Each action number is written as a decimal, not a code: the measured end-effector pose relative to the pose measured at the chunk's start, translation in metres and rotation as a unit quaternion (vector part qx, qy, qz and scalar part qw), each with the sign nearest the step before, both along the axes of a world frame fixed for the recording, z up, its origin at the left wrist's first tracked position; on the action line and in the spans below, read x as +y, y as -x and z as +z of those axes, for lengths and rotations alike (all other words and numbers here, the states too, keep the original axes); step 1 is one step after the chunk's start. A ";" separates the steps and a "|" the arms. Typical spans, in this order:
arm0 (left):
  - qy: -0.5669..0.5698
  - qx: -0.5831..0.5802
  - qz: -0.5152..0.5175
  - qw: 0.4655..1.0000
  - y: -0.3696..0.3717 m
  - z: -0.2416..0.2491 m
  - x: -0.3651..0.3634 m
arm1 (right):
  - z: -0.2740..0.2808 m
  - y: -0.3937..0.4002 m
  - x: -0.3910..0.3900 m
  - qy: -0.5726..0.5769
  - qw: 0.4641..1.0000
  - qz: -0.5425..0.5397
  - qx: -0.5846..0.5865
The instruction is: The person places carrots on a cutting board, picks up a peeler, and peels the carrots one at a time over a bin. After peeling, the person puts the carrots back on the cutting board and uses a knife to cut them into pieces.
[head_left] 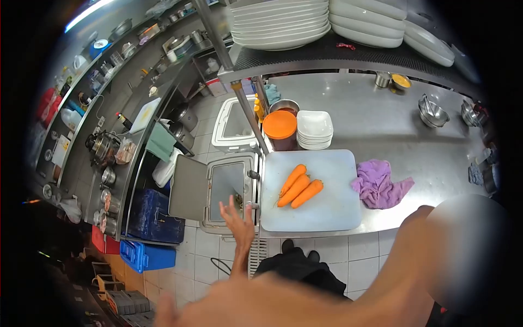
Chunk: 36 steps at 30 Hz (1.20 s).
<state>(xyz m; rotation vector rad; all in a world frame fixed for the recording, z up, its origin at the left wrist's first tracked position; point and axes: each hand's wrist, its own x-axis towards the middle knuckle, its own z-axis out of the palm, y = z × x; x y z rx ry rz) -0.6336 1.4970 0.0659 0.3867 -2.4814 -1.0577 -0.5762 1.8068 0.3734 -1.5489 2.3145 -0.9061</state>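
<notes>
Left hand: the left hand (238, 217) is out in front, fingers spread wide and nothing in its grasp, hovering over the open bin (227, 185) just off the left edge of the surface (381, 125).
Right hand: only the right forearm shows, a blurred shape at lower right; the hand itself is out of view, so I cannot tell how it stands.
Bin: a grey box on the floor with its lid (188, 188) swung open to the left, right against the surface's left end.
Carrots: three carrots (300, 187) lie side by side, touching, on the white cutting board (332, 210), angled toward upper right, a little right of the open hand.
Cutting board: sits at the front left corner of the surface.
Cloth: a crumpled purple cloth (378, 184) lies just beside the board's right edge.
Behind the board: a tub with an orange lid (279, 125) and a stack of white square dishes (314, 129), side by side.
Far right: metal bowls (433, 113) near the back.
Shelf above: stacks of white plates (280, 24).
</notes>
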 end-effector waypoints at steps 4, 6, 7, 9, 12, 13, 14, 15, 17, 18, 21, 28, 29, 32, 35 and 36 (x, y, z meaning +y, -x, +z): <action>-0.023 0.053 0.051 0.997 0.009 0.026 -0.027 | 0.019 0.062 -0.047 -0.138 0.988 -0.050 -0.039; -0.006 0.079 0.057 0.995 0.017 0.014 -0.046 | -0.092 0.089 -0.010 -0.181 0.971 -0.132 -0.086; 0.002 0.087 0.067 0.994 0.023 0.006 -0.054 | -0.143 0.087 0.009 -0.182 0.939 -0.205 -0.206; -0.023 0.077 0.061 0.995 0.032 0.000 -0.063 | -0.262 0.070 0.050 -0.305 0.822 -0.284 -0.387; -0.065 0.056 0.045 0.995 0.052 -0.021 -0.074 | -0.457 -0.027 0.099 -0.324 0.587 -0.352 -0.654; -0.090 0.049 0.049 0.994 0.061 -0.027 -0.078 | -0.507 -0.080 0.098 -0.324 0.563 -0.335 -0.683; -0.093 0.051 0.023 0.994 0.071 -0.028 -0.081 | -0.553 -0.131 0.086 -0.324 0.516 -0.301 -0.734; -0.151 0.043 -0.006 0.988 0.081 -0.027 -0.084 | -0.557 -0.172 0.045 -0.358 0.498 -0.295 -0.733; -0.222 0.076 -0.058 0.970 0.107 -0.032 -0.094 | -0.550 -0.213 -0.010 -0.258 0.494 -0.371 -0.742; -0.224 0.069 -0.075 0.969 0.118 -0.028 -0.101 | -0.548 -0.217 -0.031 -0.246 0.489 -0.383 -0.744; -0.216 0.018 -0.184 0.959 0.153 -0.001 -0.112 | -0.543 -0.223 -0.086 -0.217 0.475 -0.421 -0.742; -0.221 -0.007 -0.283 0.933 0.214 -0.008 -0.151 | -0.521 -0.203 -0.174 -0.195 0.461 -0.478 -0.722; -0.225 -0.012 -0.295 0.929 0.218 -0.014 -0.154 | -0.516 -0.199 -0.176 -0.201 0.461 -0.483 -0.717; -0.194 0.014 -0.289 0.938 0.221 -0.025 -0.166 | -0.498 -0.181 -0.177 -0.252 0.476 -0.460 -0.706; -0.236 -0.020 -0.259 0.936 0.212 -0.029 -0.176 | -0.491 -0.142 -0.171 -0.319 0.508 -0.410 -0.687; -0.247 -0.018 -0.254 0.935 0.210 -0.031 -0.178 | -0.490 -0.130 -0.172 -0.333 0.517 -0.399 -0.680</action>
